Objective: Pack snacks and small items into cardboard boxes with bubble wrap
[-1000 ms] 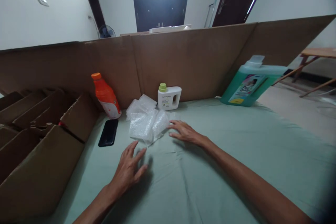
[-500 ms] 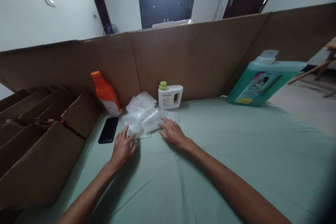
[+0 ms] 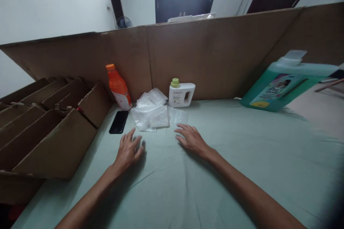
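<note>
Clear bubble wrap (image 3: 154, 112) lies in a loose pile of pieces on the pale green cloth (image 3: 166, 186). My left hand (image 3: 128, 150) is just in front of the pile's left side, fingers spread and holding nothing. Its fingertips are also close to a black phone (image 3: 118, 122) lying flat. My right hand (image 3: 192, 139) is in front of the pile's right end, empty, with its fingers apart. Behind the wrap stand an orange bottle (image 3: 118, 87) and a small white bottle (image 3: 181, 94) with a green cap.
A divided cardboard box (image 3: 59, 146) occupies the left side. A cardboard panel (image 3: 215, 55) runs along the back. At the right stands a large jug of green liquid (image 3: 282, 86). A fan (image 3: 124, 22) shows beyond the panel.
Both hands have drawn back from the bubble wrap, and my right hand has moved rightward. The wrap looks a little flatter at its front. The camera view has shifted slightly left.
</note>
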A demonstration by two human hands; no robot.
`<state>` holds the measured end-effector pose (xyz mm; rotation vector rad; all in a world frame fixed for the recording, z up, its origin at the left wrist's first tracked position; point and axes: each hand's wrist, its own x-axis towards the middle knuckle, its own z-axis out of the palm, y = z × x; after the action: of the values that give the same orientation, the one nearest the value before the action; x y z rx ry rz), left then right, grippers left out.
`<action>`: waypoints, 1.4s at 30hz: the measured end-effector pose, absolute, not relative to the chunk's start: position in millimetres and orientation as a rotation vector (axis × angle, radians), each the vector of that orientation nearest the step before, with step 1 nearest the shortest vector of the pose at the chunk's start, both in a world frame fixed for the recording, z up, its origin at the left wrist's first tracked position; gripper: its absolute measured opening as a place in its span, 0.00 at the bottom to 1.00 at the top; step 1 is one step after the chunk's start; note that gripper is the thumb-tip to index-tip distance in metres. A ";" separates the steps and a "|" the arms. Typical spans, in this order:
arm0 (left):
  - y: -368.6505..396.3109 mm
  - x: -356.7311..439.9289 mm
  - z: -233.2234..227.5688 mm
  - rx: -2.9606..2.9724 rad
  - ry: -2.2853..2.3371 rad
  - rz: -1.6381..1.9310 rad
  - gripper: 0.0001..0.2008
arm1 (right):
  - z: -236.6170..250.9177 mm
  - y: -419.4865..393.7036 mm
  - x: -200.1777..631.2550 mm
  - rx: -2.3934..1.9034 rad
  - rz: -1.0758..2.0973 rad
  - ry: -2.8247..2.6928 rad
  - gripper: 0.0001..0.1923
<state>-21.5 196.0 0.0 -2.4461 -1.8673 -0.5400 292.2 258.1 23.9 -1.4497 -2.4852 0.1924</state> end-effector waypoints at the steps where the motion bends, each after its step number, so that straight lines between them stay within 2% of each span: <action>1: 182.1 -25.0 -6.3 -2.445 -1.871 -0.573 0.20 | 21.1 246.8 304.3 -1.462 0.192 -2.488 0.17; 5: 153.2 -20.9 -25.0 -2.500 -1.895 -0.638 0.19 | 13.5 231.4 330.1 -1.527 0.155 -2.475 0.15; 11: 160.5 13.3 -18.7 -2.618 -1.840 -0.566 0.20 | 20.7 303.9 319.4 -1.685 0.015 -2.331 0.21; 14: 157.9 15.6 -19.6 -2.677 -1.850 -0.516 0.23 | 28.1 327.2 312.3 -1.661 -0.006 -2.352 0.14; 17: 147.7 8.6 -21.8 -2.644 -1.926 -0.638 0.24 | 39.6 308.0 303.9 -1.613 -0.047 -2.373 0.11; 20: 131.1 1.8 -20.5 -2.560 -2.071 -0.907 0.24 | 56.7 248.8 294.7 -1.542 -0.028 -2.443 0.10; 22: 118.3 -1.8 -17.3 -2.526 -2.182 -1.088 0.23 | 69.2 201.3 291.3 -1.414 0.160 -2.514 0.11; 25: 100.6 -7.8 -11.3 -2.455 -2.292 -1.301 0.22 | 81.5 147.9 295.7 -1.165 0.739 -2.486 0.16; 27: 91.7 -10.2 -7.8 -2.447 -2.279 -1.349 0.22 | 80.1 134.5 303.5 -1.173 0.941 -2.356 0.17; 29: 85.8 -6.7 -5.2 -2.493 -2.209 -1.304 0.21 | 69.9 137.7 309.2 -1.286 0.850 -2.294 0.16; 31: 82.7 5.7 -3.3 -2.589 -2.086 -1.188 0.20 | 54.5 151.4 307.2 -1.352 0.597 -2.346 0.13; 34: 83.2 36.9 -1.6 -2.768 -1.841 -0.978 0.22 | 34.0 180.8 287.5 -1.305 0.354 -2.449 0.09; 37: 90.1 65.5 -0.8 -2.918 -1.613 -0.773 0.22 | 25.0 211.4 262.8 -1.259 0.490 -2.356 0.17; 40: 97.7 76.0 3.7 -2.914 -1.591 -0.640 0.08 | 22.9 233.3 251.9 -1.250 0.619 -2.236 0.24; 42: 95.3 72.8 11.1 -2.857 -1.639 -0.630 0.09 | 20.9 239.1 254.2 -1.244 0.658 -2.187 0.24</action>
<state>72.8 95.3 11.1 -2.8572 -1.6387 -0.6303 254.2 239.1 20.9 -1.2445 -2.1875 0.6575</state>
